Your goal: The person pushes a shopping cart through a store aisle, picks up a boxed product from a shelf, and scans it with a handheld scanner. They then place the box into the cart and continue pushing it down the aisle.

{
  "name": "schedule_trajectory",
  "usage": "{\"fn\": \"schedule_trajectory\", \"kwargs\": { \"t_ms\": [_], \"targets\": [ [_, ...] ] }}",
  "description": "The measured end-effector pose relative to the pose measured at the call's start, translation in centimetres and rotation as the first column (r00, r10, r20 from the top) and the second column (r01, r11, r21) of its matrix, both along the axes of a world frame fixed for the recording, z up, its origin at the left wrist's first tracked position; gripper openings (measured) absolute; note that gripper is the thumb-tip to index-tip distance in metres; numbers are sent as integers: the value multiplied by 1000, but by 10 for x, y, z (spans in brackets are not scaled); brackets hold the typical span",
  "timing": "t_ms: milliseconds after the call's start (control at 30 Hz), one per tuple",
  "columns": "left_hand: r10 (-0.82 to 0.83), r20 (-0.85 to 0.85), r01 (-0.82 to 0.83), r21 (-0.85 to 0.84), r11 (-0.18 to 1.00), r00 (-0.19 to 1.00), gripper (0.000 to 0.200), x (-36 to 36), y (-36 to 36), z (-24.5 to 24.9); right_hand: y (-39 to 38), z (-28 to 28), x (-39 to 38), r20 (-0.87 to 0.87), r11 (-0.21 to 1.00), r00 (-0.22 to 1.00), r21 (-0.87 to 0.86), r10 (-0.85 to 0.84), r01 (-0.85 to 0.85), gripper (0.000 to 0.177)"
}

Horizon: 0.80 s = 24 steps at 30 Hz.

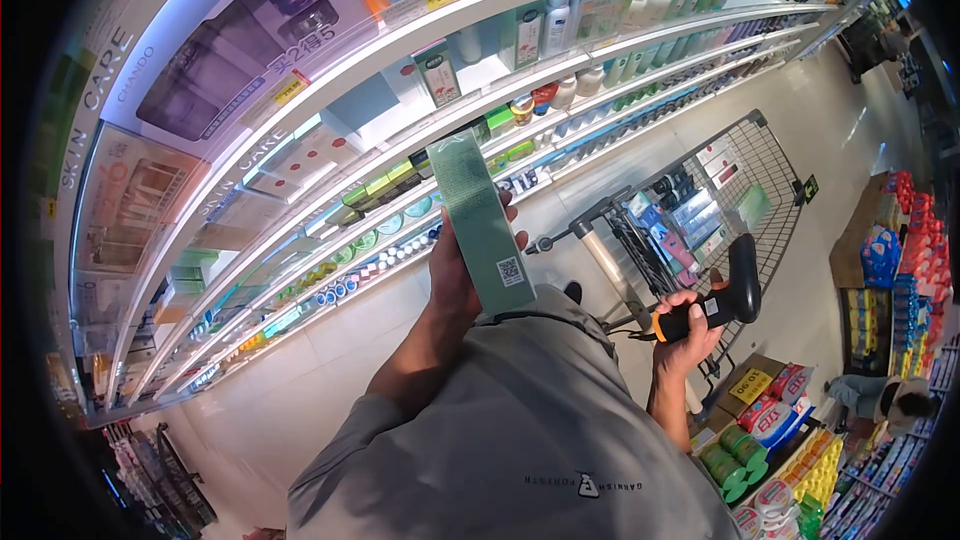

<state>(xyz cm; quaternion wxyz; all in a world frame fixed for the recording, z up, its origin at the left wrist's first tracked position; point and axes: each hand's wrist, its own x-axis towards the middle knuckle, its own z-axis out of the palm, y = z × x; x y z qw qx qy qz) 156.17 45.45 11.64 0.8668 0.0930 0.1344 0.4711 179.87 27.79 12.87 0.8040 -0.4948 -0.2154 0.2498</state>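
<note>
My left hand (455, 265) is closed around a tall green box (474, 210), held upright in front of my body. A square QR code label shows near the box's lower end. In my right hand (687, 333) sits a black handheld barcode scanner (735, 295) with an orange band near the handle's end; my fingers wrap its grip. The scanner's head points up and away from the box. Beyond my right hand stands a wire shopping cart (770, 165) with several boxes and packages (670, 225) inside.
Lit shelves (390, 35) of skin care boxes and bottles curve along the left and front. Stacked goods (765, 420) stand close on my right, with more colourful packs (900, 270) farther out. Another person (880, 400) is at the far right. Tiled floor (270, 420) lies below the shelves.
</note>
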Motion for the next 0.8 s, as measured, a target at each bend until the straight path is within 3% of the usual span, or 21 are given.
{"fn": "schedule_trajectory", "kwargs": {
  "t_ms": [33, 133, 233, 333, 533, 633, 800],
  "targets": [
    [-5, 10, 6, -31, 999, 1000, 69, -5, -1, -3, 5, 2, -4, 13, 1000, 1000, -13, 28, -28, 60],
    [31, 53, -38, 138, 990, 998, 75, -15, -7, 17, 15, 4, -11, 5, 995, 995, -23, 101, -101, 61],
    [89, -262, -20, 256, 967, 961, 83, -29, -12, 13, 29, 13, -19, -66, 989, 987, -28, 146, -148, 49],
    [120, -166, -99, 127, 987, 979, 84, -31, -10, 17, 36, 16, -22, -103, 972, 970, -57, 221, -228, 52],
    [141, -115, -136, 51, 989, 983, 81, -33, -8, 4, 42, 15, -21, -123, 942, 937, -47, 326, -333, 44],
    [62, 82, -73, 129, 989, 995, 62, -28, -4, -17, 42, 16, -19, -132, 938, 933, -49, 334, -342, 44],
    [5, 113, -16, 96, 995, 994, 62, -13, -3, -11, 41, 15, -12, -115, 937, 935, -65, 336, -345, 43]
  ]
}}
